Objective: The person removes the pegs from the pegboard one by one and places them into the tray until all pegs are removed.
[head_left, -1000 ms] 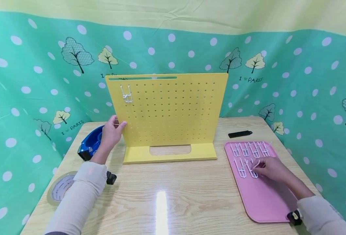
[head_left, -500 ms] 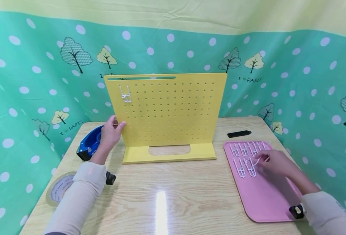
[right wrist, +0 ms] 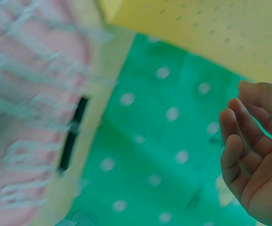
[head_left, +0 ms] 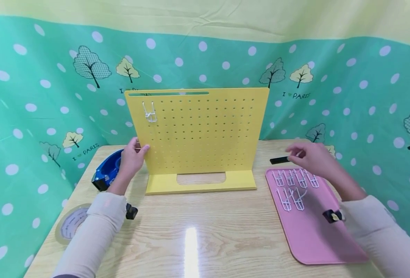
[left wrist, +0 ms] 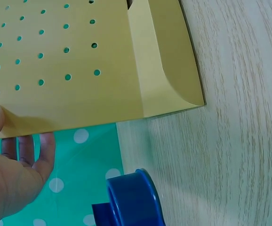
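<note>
A yellow pegboard [head_left: 198,135] stands upright on its foot, with one white wire hook [head_left: 150,114] hanging at its upper left. My left hand [head_left: 131,156] grips the board's left edge, thumb on the front face and fingers behind, as the left wrist view also shows. At the right, a pink tray [head_left: 316,235] bears two rows of white wire hooks [head_left: 298,199]. Above the tray's far end hovers my right hand [head_left: 312,160], fingers loosely bent. In the right wrist view nothing shows between the fingers of that hand [right wrist: 263,155].
A black flat strip [head_left: 278,160] lies behind the tray, partly covered by my right hand in the head view. Left of the board sit a blue tape dispenser [head_left: 107,170] and a roll of clear tape [head_left: 67,226]. A polka-dot curtain [head_left: 205,54] hangs behind the table.
My right hand has left the front-row hook it was touching and moved up and away toward the tray's far end. The hook stays on the tray. My left hand keeps its place.
</note>
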{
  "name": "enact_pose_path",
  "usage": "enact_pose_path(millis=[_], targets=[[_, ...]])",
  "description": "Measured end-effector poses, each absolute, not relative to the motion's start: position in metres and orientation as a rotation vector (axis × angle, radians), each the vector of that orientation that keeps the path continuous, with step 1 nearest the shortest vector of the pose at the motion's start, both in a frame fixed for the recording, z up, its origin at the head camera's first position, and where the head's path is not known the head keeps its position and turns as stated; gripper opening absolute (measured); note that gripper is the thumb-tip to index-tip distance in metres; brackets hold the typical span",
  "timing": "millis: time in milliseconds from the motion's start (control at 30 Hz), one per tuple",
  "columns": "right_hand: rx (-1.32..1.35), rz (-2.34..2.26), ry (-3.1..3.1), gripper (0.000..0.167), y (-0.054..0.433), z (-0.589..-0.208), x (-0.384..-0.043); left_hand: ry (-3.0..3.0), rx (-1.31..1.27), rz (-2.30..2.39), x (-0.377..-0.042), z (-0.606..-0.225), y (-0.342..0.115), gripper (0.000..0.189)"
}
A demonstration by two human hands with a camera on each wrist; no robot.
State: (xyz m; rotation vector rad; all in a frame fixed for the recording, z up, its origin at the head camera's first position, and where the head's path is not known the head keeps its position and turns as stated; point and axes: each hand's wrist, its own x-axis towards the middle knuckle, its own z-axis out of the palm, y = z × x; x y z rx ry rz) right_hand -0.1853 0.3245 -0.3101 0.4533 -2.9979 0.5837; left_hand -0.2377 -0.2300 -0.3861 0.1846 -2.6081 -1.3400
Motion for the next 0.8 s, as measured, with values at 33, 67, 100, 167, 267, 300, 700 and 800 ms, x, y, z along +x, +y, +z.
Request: enact_pose_path(millis=[33,67,100,167,267,300,700,800], targets=[[0.469,0.577,-2.992,0.026,0.315,-0.305,-0.188,-2.607,0.187,-1.343,-0.237,-0.386,-0.230,0.039],[0.486,0.564,-2.986,0.027,0.306,-0.301,-0.191,-2.605,0.189,-1.344,-0.237,-0.386,-0.231,0.039],[0.511,0.557,-2.975,0.027,0.295,-0.297,-0.194,-2.603,0.193,-1.347,-0.236,-0.386,-0.231,0.039],[0.578,0.566,-2.951,0.027,0.276,-0.293,-0.201,-2.601,0.196,-1.345,-0.236,-0.386,-0.231,0.039],[0.673,0.614,-2.906,0.026,0.242,-0.290,-0.213,-2.595,0.194,-1.339,-0.237,-0.387,-0.233,0.038],[0.707,0.637,-2.889,0.026,0.231,-0.289,-0.216,-2.593,0.188,-1.338,-0.238,-0.388,-0.233,0.038],[0.881,0.738,-2.520,0.025,0.095,-0.264,-0.248,-2.580,0.155,-1.375,-0.238,-0.390,-0.232,0.039],[0.868,0.745,-2.471,0.025,0.063,-0.260,-0.253,-2.583,0.146,-1.374,-0.238,-0.390,-0.231,0.040]])
